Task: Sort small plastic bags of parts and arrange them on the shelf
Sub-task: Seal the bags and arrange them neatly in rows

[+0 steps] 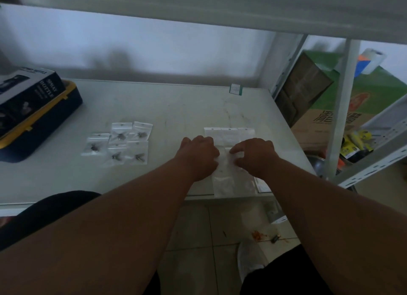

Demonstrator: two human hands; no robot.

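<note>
Because the sorting seems to go by contents, the shelf carries two separate groups: a cluster of bags with dark metal parts lies well to the left, and a tidy grid of pale bags is being built on the right, edges butted together so each new bag lines up with its neighbours. Both hands rest palm-down on that right group. The left hand lies with fingers curled loosely, apparently pinning the bags beneath it; whether it pinches one I cannot tell. The right hand has its fingertips drawn together on the top edge of a pale bag lying between the two hands, likely nudging it square under the far row. A spray bottle box sits on a yellow-trimmed case at far left
</note>
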